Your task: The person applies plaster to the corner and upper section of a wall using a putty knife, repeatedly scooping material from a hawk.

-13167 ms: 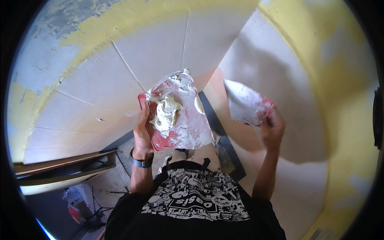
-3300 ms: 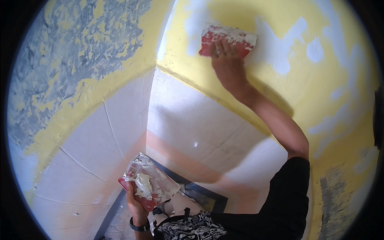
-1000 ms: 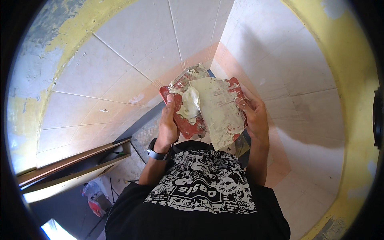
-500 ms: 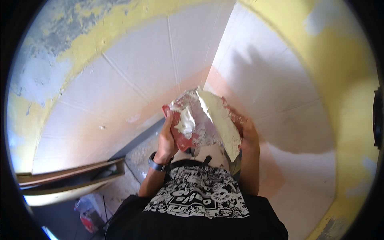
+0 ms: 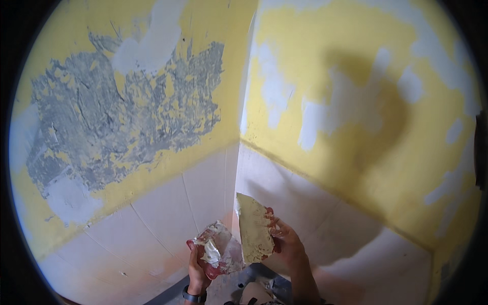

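My left hand (image 5: 197, 269), with a dark band at its wrist, is closed on the edge of a red plastic spreader (image 5: 212, 273). Its flat face carries smeared whitish putty (image 5: 212, 251) with a thick lump near the middle. Closed around the red grip of a wide putty spreader (image 5: 255, 230) is my right hand (image 5: 287, 238); dried and fresh cream putty coats that blade, which stands nearly upright. The two tools are close side by side, low in the view, in front of the wall corner. Some fingers are hidden behind the tools.
Two walls meet at a corner (image 5: 238, 173). The left wall has a large rough grey patch (image 5: 132, 101) on yellow paint; the right yellow wall (image 5: 315, 61) bears pale putty patches (image 5: 356, 104) and a shadow. Below runs a whitish lower band (image 5: 152, 236). My knee (image 5: 256, 292) shows beneath.
The view has tilted up toward the upper walls, so hands and tools sit lower. The right spreader has turned more upright and moved from over the left one to beside it.
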The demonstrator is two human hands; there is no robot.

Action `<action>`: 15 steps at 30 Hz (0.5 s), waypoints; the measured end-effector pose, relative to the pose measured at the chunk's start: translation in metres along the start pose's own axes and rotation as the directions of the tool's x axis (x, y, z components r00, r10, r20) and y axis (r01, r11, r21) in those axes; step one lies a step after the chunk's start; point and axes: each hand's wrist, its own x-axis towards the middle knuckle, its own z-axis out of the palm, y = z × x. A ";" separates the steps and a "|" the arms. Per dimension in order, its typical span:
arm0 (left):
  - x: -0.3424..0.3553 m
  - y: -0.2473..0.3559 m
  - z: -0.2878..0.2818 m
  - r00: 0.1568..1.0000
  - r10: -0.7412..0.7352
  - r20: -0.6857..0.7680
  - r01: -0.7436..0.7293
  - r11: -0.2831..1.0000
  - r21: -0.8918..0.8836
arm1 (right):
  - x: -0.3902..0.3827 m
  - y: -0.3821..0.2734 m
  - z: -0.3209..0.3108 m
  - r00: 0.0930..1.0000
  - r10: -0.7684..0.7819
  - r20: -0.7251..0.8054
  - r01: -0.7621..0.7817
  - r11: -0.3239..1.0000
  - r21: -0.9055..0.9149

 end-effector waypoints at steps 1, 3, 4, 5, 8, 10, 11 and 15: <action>-0.002 0.000 0.003 1.000 -0.009 -0.011 0.009 1.000 -0.019 | -0.001 -0.015 0.005 0.999 -0.032 -0.008 0.032 0.998 -0.063; -0.005 0.003 0.012 1.000 -0.010 -0.008 0.010 0.999 -0.039 | 0.004 -0.040 0.004 0.996 -0.091 0.015 0.092 0.983 -0.159; -0.008 0.004 0.013 1.000 -0.008 -0.003 0.008 0.999 -0.042 | 0.007 -0.048 0.004 0.992 -0.121 0.037 0.127 0.963 -0.236; -0.009 0.005 0.012 1.000 -0.019 0.012 0.019 0.999 -0.044 | 0.011 -0.057 0.010 0.983 -0.182 0.018 0.180 0.944 -0.275; -0.014 0.008 0.023 1.000 0.011 0.007 -0.011 0.997 -0.070 | 0.021 -0.089 0.032 0.980 -0.196 0.037 0.200 0.955 -0.218; -0.015 0.009 0.028 0.998 0.056 -0.016 -0.057 0.994 -0.093 | 0.030 -0.115 0.047 0.958 -0.282 0.058 0.287 0.929 -0.234; -0.015 0.007 0.028 0.998 0.049 -0.047 -0.054 0.992 -0.111 | 0.039 -0.134 0.059 0.934 -0.356 0.041 0.352 0.892 -0.285; -0.017 0.013 0.028 0.995 0.056 -0.085 -0.067 0.988 -0.136 | 0.088 -0.232 0.133 0.692 -0.691 0.207 0.639 0.454 -0.622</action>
